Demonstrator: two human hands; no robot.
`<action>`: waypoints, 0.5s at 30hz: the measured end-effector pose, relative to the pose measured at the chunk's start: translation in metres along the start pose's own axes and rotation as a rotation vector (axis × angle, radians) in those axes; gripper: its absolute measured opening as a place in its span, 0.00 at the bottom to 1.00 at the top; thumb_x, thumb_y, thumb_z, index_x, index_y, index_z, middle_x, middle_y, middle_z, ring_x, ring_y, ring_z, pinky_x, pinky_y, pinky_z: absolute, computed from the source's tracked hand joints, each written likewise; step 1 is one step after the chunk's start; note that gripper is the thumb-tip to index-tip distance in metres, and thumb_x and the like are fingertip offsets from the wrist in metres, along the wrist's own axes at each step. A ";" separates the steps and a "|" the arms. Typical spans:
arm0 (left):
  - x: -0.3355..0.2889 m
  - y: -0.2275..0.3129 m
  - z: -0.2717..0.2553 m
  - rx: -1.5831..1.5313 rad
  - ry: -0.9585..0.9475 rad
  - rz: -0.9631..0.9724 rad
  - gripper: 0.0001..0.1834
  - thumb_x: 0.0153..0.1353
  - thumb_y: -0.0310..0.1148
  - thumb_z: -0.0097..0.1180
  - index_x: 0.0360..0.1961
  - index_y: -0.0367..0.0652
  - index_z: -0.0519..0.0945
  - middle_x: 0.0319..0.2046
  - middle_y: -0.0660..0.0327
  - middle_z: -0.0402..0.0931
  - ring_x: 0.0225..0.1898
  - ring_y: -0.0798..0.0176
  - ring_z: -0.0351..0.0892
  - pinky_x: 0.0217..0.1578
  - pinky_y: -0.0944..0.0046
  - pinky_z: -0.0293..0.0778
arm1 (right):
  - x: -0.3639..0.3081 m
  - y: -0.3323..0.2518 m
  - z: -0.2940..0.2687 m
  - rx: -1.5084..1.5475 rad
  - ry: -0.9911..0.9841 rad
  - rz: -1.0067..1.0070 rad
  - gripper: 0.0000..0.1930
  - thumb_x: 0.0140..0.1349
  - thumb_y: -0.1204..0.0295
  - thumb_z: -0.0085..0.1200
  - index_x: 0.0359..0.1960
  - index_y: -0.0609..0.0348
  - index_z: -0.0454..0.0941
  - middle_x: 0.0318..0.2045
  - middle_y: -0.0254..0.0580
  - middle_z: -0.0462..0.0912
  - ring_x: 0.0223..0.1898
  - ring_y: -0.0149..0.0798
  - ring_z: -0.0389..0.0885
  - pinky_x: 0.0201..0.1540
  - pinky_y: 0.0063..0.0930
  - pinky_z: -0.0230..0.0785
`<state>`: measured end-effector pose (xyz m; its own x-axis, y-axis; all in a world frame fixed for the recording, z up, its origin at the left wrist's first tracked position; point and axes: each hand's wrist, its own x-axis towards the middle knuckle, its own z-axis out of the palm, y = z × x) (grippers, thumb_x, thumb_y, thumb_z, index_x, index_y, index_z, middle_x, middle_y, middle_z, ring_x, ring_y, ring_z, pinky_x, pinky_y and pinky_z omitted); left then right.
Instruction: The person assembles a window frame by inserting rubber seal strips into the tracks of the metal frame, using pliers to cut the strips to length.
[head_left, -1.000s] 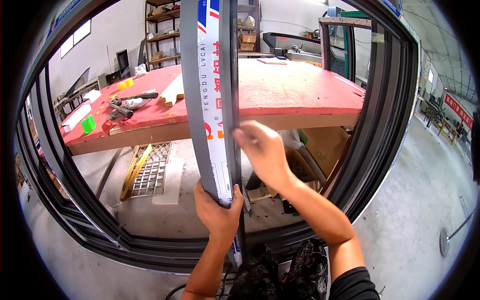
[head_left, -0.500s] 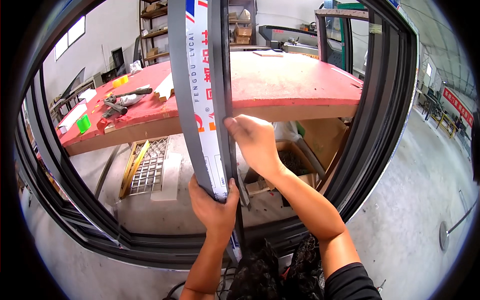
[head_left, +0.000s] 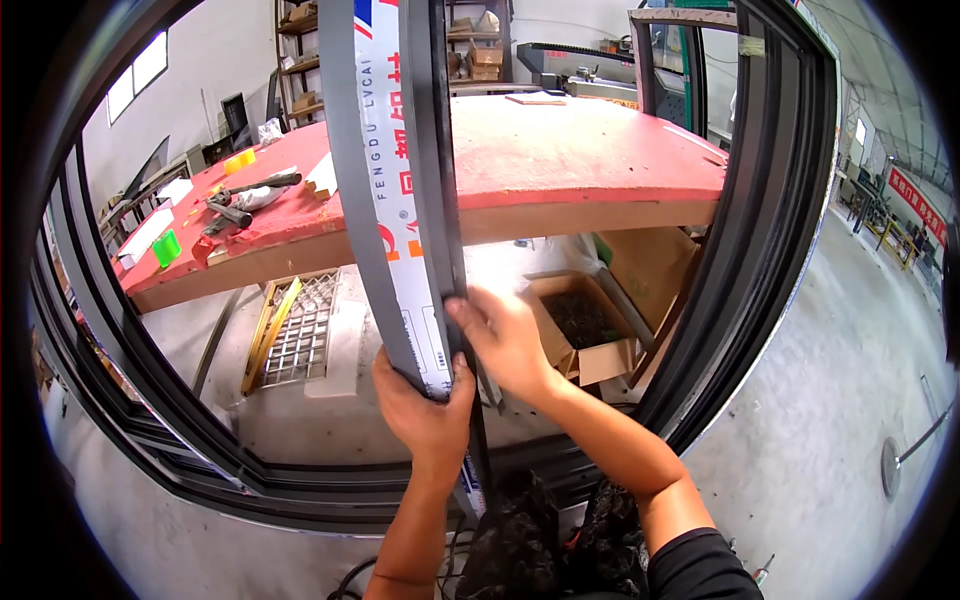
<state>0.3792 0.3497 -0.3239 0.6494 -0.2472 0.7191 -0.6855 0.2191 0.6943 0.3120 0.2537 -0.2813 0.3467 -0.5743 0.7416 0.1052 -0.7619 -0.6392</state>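
Head-worn fisheye, looking down and ahead, hands (head_left: 424,412) near

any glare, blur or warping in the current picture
Head view: the dark grey metal frame bows outward, with black at the picture's corners; head view: the flat red tabletop washes pale around its middle, apparently from glare; head view: the bare right hand looks slightly soft, while the white printed film on the long grey metal bar looks sharper.

right hand (head_left: 507,342) lower on the grey profile (head_left: 395,195), nearer the left hand (head_left: 425,410), cardboard box (head_left: 606,361) less covered
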 end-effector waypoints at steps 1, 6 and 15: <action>0.000 0.002 0.001 -0.005 0.004 0.001 0.37 0.45 0.31 0.70 0.54 0.28 0.65 0.40 0.48 0.71 0.39 0.48 0.74 0.42 0.54 0.70 | -0.005 0.007 0.006 -0.008 0.087 -0.099 0.14 0.65 0.64 0.55 0.29 0.64 0.74 0.17 0.51 0.71 0.17 0.49 0.68 0.22 0.35 0.62; 0.000 0.005 0.002 0.029 0.019 0.055 0.37 0.45 0.32 0.70 0.53 0.29 0.65 0.40 0.47 0.71 0.39 0.46 0.74 0.41 0.53 0.69 | -0.010 0.009 0.000 0.011 0.008 0.103 0.14 0.65 0.65 0.55 0.28 0.65 0.75 0.17 0.51 0.71 0.18 0.50 0.71 0.23 0.36 0.62; -0.002 -0.002 0.001 0.008 -0.002 0.017 0.39 0.44 0.32 0.71 0.55 0.28 0.64 0.41 0.46 0.71 0.41 0.44 0.73 0.43 0.52 0.69 | 0.052 -0.015 0.000 -0.099 0.170 -0.189 0.12 0.64 0.68 0.55 0.27 0.65 0.75 0.16 0.49 0.71 0.18 0.47 0.69 0.24 0.35 0.63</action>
<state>0.3783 0.3490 -0.3267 0.6367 -0.2456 0.7310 -0.6993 0.2155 0.6815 0.3284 0.2358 -0.2334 0.1673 -0.4544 0.8750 0.0590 -0.8813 -0.4689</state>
